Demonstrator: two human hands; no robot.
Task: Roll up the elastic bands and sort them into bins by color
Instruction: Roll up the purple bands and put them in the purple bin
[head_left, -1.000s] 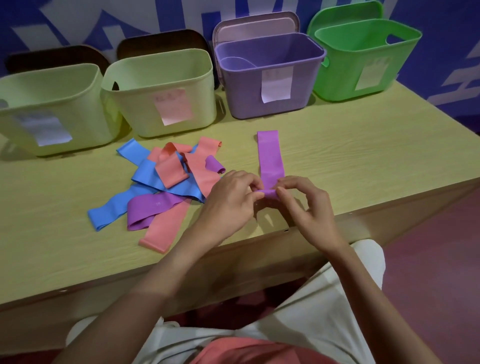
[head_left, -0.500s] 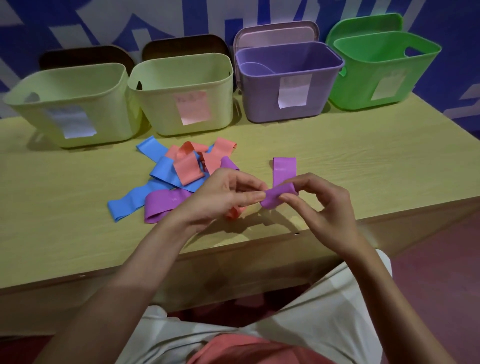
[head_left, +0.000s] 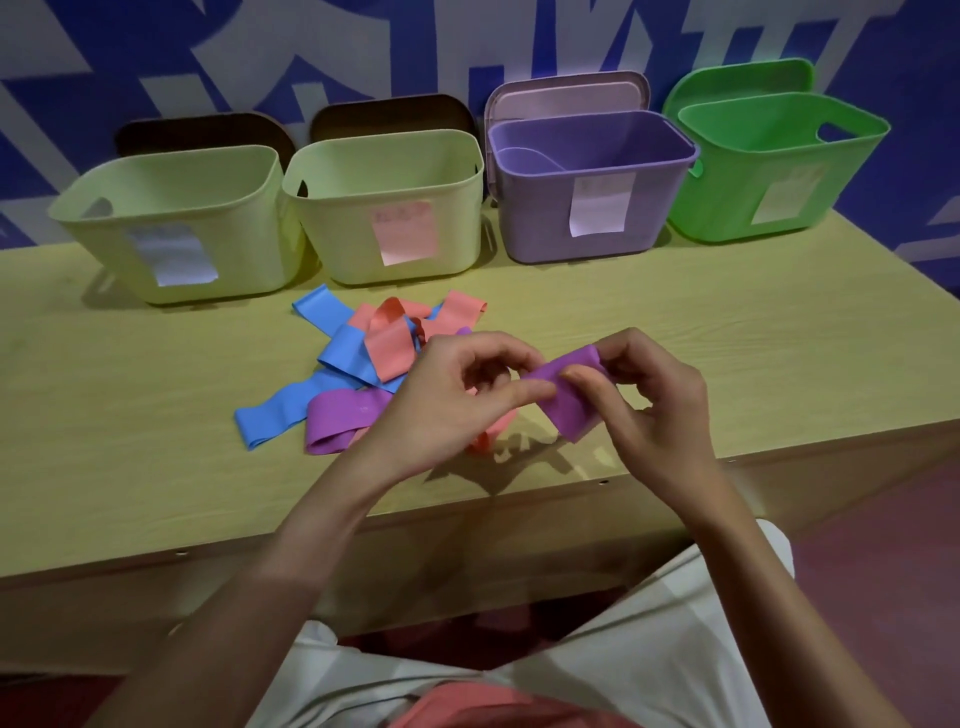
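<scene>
While it is lifted clear of the table (head_left: 727, 332), the purple band (head_left: 569, 392) is pinched at its left end by the left hand (head_left: 447, 400) and at its right end by the curled fingers of the right hand (head_left: 654, 410). Just left of the hands, a pile of blue, pink and purple bands (head_left: 358, 364) is spread on the wood. Behind it, two pale yellow bins (head_left: 379, 208), a purple bin (head_left: 587, 187) and a green bin (head_left: 769, 166) are lined along the wall.
</scene>
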